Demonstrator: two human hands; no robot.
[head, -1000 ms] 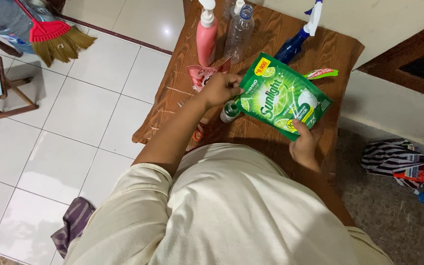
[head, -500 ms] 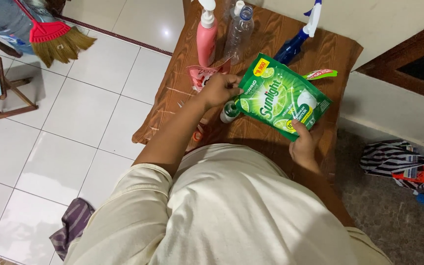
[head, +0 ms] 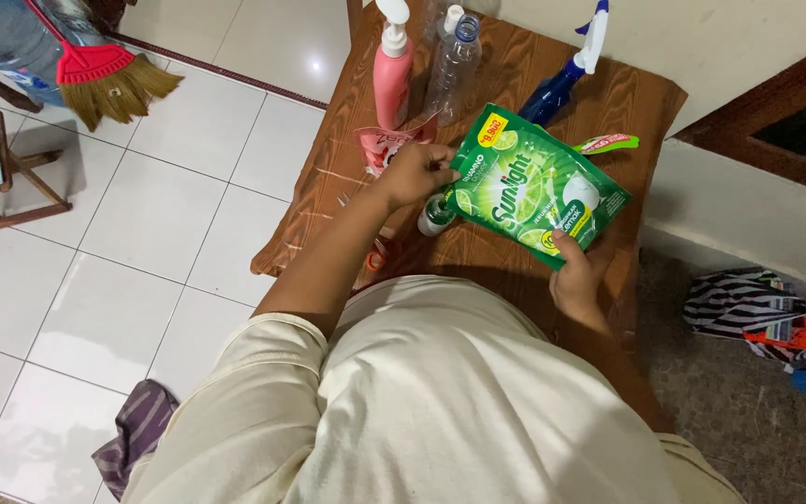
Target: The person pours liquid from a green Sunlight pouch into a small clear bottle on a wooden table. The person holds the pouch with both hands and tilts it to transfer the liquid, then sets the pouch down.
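We see both hands, left (head: 414, 173) and right (head: 577, 271), gripping a green pouch (head: 534, 187) (tilted) over a small bottle (head: 436, 214).

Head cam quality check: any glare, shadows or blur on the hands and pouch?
Head view: green pouch sharp, mild sheen only; left hand and right hand in focus; a bright glare spot on the white floor tiles; the wooden table falls into shadow near the torso.
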